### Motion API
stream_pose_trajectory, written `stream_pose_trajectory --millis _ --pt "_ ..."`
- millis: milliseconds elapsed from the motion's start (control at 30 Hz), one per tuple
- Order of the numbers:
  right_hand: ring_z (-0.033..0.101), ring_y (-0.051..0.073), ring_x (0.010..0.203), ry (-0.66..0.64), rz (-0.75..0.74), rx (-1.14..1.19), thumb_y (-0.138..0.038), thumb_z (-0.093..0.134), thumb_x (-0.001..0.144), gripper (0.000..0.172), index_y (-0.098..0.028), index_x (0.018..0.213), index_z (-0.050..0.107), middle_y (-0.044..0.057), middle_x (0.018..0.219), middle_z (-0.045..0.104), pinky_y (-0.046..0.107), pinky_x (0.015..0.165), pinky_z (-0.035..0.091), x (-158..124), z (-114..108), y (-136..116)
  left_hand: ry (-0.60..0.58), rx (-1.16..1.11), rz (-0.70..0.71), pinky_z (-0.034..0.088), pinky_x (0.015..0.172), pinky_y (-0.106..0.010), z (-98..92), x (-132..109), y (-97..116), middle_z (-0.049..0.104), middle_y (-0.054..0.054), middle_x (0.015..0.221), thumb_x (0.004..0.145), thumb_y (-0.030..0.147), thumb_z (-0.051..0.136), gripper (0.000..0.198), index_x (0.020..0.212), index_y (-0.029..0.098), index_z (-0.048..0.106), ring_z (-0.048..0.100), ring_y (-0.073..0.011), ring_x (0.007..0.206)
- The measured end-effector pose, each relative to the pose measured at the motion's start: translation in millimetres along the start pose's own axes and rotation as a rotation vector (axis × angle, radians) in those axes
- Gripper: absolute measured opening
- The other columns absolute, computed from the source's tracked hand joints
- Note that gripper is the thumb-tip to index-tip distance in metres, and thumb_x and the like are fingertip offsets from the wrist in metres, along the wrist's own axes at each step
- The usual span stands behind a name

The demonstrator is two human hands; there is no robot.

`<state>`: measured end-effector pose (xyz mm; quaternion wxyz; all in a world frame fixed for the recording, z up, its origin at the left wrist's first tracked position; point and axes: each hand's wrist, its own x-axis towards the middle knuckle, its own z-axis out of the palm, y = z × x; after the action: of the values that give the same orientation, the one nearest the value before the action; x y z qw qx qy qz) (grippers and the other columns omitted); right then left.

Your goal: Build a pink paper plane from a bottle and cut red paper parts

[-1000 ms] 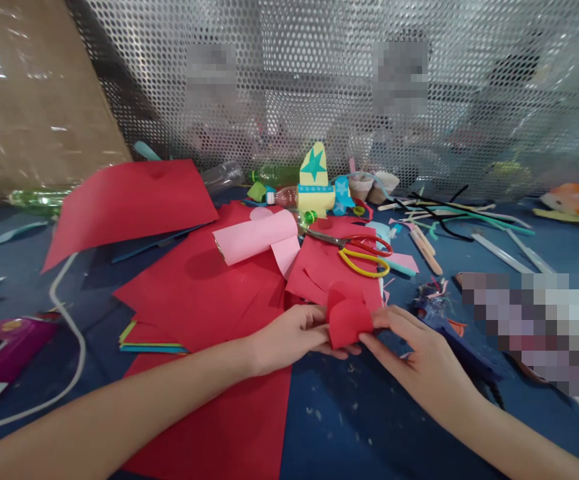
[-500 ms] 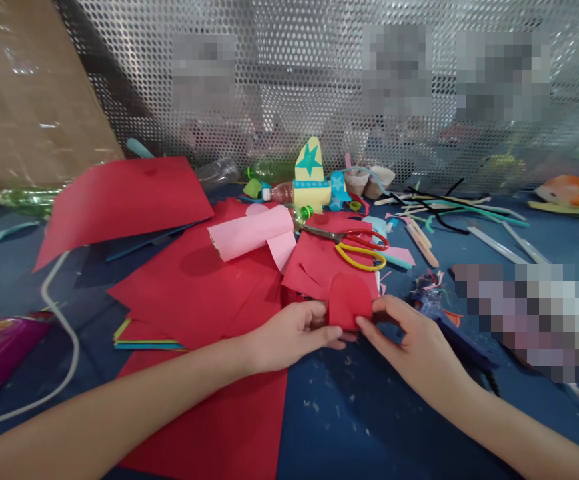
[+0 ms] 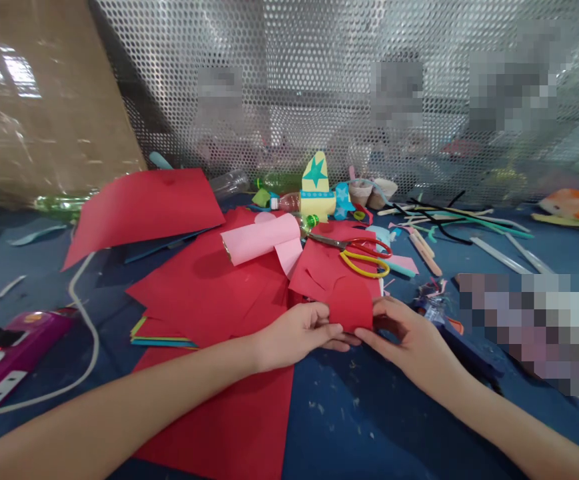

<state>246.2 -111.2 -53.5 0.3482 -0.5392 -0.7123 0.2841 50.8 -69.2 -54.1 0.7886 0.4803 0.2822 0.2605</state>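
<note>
A small red paper piece with a rounded top (image 3: 351, 303) is pinched between both hands, low over the blue table. My left hand (image 3: 302, 335) grips its lower left corner, thumb in front and fingers behind. On the lower right edge, my right hand (image 3: 406, 340) closes thumb and fingers. Just beyond lie scissors (image 3: 364, 257) with one red and one yellow handle loop, resting on red paper scraps (image 3: 314, 267). A bottle wrapped in pink paper (image 3: 262, 240), its green cap pointing right, lies left of the scissors on large red sheets (image 3: 219, 293).
A bottle rocket in yellow paper with a star fin (image 3: 318, 200) stands behind. Pipe cleaners (image 3: 459, 217) and two sticks (image 3: 424, 252) lie to the right. At left are a purple power strip (image 3: 24, 353) and white cable (image 3: 92, 327). Perforated metal (image 3: 309, 80) rises at the back.
The view has shifted slightly, so the table things sit a little further right. The red piece has turned to show its rounded top more plainly; both hands keep hold of it.
</note>
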Motion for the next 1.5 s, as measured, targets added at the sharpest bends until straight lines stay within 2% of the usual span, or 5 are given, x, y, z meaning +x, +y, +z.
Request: stream_pose_trajectory --millis 167,333,667,967,1500 --pt "0.062 0.019 0.073 -0.024 -0.01 -0.068 -0.029 0.056 0.086 0.009 -0.022 0.081 0.059 0.003 0.082 0.064 0.03 0.068 0.051 -0.3 0.3 -3.6 -0.053 0.098 0.063 0.054 0.084 -0.032 -2.2 -1.6 -3.7 0.071 -0.008 0.09 0.077 0.046 0.071 0.048 0.109 0.015 0.055 0.07 -0.0204 0.09" --pt "0.064 0.02 0.072 -0.081 0.034 0.005 -0.031 0.056 0.084 0.011 -0.022 0.08 0.06 0.002 0.077 0.067 0.03 0.065 0.051 0.1 1.4 -5.1 0.085 0.324 0.092 0.053 0.077 -0.035 -0.1 -8.2 -2.2 0.068 -0.006 0.089 0.082 0.023 0.064 0.075 0.143 0.018 0.02 0.069 -0.0189 0.079" --pt "0.058 0.017 0.059 -0.143 0.039 -0.071 -0.019 0.056 0.084 0.007 -0.02 0.079 0.062 0.0 0.07 0.064 0.027 0.054 0.046 -4.3 7.5 -12.7 0.274 1.299 0.349 0.041 0.101 -0.049 4.1 -19.4 10.9 0.045 -0.012 0.123 0.075 0.016 0.069 0.05 0.121 0.02 0.049 0.045 -0.0301 0.119" --pt "0.062 0.022 0.087 -0.094 -0.109 -0.236 -0.011 0.062 0.082 0.009 -0.019 0.084 0.066 0.009 0.097 0.056 0.034 0.077 0.054 -10.4 5.1 -11.5 0.157 1.242 0.293 0.047 0.086 -0.037 0.5 -11.9 10.1 0.06 -0.006 0.096 0.079 0.021 0.07 0.019 0.094 0.016 0.059 0.054 -0.0232 0.096" --pt "0.065 0.016 0.085 -0.3 -0.142 -0.159 0.006 0.049 0.074 0.034 -0.023 0.085 0.064 0.002 0.093 0.065 0.027 0.076 0.053 -13.4 -10.7 -15.4 -0.016 1.291 0.328 0.043 0.084 -0.034 -0.4 -17.8 10.8 0.056 -0.005 0.094 0.072 0.008 0.064 0.016 0.085 0.018 0.066 0.05 -0.0218 0.093"
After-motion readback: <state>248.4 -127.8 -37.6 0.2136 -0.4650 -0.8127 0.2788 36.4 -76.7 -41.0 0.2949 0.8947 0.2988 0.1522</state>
